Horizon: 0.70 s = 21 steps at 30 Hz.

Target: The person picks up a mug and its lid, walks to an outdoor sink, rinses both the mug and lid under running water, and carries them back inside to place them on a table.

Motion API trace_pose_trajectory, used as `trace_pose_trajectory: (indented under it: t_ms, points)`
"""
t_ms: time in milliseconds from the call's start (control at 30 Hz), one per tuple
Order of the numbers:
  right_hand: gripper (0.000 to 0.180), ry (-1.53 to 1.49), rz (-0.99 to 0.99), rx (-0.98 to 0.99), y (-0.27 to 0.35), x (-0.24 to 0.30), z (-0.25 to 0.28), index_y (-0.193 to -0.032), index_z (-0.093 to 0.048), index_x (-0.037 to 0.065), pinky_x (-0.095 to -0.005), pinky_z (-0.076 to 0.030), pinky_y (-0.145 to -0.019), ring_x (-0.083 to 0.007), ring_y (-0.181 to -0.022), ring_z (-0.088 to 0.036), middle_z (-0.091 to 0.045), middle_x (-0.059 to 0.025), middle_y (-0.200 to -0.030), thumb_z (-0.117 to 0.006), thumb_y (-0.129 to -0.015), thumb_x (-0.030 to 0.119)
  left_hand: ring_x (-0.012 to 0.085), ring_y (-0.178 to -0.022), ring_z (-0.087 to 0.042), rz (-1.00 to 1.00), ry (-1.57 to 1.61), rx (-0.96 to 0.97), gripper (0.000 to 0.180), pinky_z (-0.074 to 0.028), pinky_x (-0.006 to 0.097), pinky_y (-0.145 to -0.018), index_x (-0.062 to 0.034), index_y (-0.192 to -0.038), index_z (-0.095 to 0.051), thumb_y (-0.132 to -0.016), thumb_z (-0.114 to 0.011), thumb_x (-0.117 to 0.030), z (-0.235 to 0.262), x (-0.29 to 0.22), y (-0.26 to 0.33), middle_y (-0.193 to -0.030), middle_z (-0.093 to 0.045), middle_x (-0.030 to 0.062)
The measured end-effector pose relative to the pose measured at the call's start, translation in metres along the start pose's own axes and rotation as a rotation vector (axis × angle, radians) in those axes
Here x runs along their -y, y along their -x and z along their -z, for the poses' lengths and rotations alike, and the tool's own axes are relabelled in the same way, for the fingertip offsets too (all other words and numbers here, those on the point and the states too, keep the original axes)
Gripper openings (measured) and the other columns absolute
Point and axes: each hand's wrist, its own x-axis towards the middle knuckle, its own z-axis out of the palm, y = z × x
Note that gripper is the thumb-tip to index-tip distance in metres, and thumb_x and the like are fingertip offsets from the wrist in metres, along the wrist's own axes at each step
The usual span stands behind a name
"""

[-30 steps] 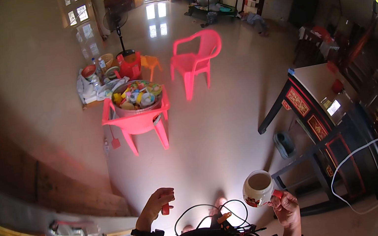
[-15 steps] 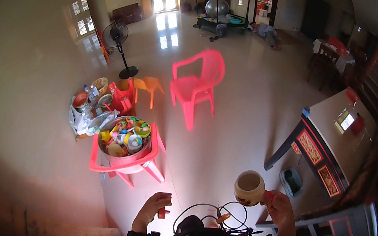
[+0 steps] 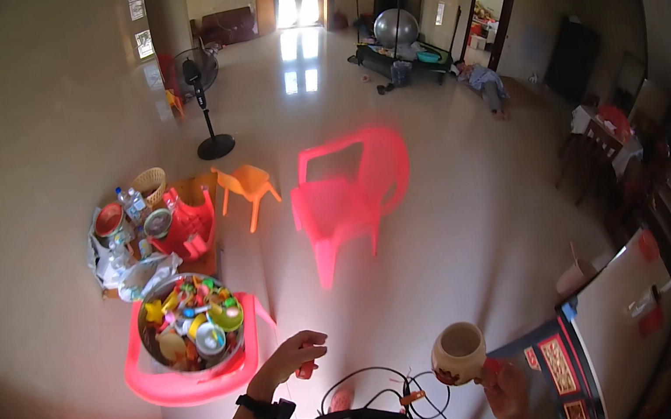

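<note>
My right hand (image 3: 505,390) grips a cream mug (image 3: 459,353) with a dark reddish pattern low on its side. The mug's open top faces up, and I see nothing in it. My left hand (image 3: 294,359) is held out in front, its fingers loosely bent and a gap between them and the thumb. Red covers both thumbs; whether it is a cover or a small object I cannot tell. A black band (image 3: 267,410) circles my left wrist. Black cables (image 3: 368,374) loop between my hands, with an orange piece (image 3: 412,397) on them.
A pink armchair (image 3: 334,201) stands ahead. At left, another pink chair (image 3: 192,389) bears a metal tub (image 3: 239,350) of toys, beside a small orange chair (image 3: 246,191). A black fan (image 3: 204,112) stands beyond. A dark-framed table (image 3: 556,359) is close on my right; someone lies on the floor (image 3: 485,87).
My view has moved forward: the pink chairs and the toy tub sit lower and look nearer. The mug stays in my right hand. My left hand has shifted slightly right.
</note>
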Motion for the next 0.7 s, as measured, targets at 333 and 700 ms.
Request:
trace_pose_trajectory:
  t_ms: [333,700]
  points:
    - [0.031,-0.002,0.073,-0.141,-0.187,0.049,0.07,-0.094,-0.058,0.001,-0.0314,-0.04,-0.068,-0.0127,-0.067,-0.046,-0.052,-0.0023,-0.074,-0.062,-0.094,0.032,0.0109,-0.075,-0.057,-0.002,-0.111,0.189,0.043,-0.055,0.029,-0.077,-0.0003,-0.125,-0.055,-0.09,-0.066,-0.021,-0.043,-0.103,-0.238,-0.099,-0.058,0.0062]
    - [0.028,0.052,0.112,-0.032,-0.452,0.122,0.179,-0.09,-0.058,0.003,-0.0321,-0.046,-0.073,-0.0126,-0.069,-0.05,-0.055,-0.0015,-0.075,-0.062,-0.095,0.03,0.0169,-0.101,-0.06,0.04,-0.116,0.181,0.048,-0.055,0.033,-0.085,0.0009,-0.129,-0.052,-0.09,-0.066,-0.024,-0.117,-0.204,-0.475,-0.12,-0.057,0.0096]
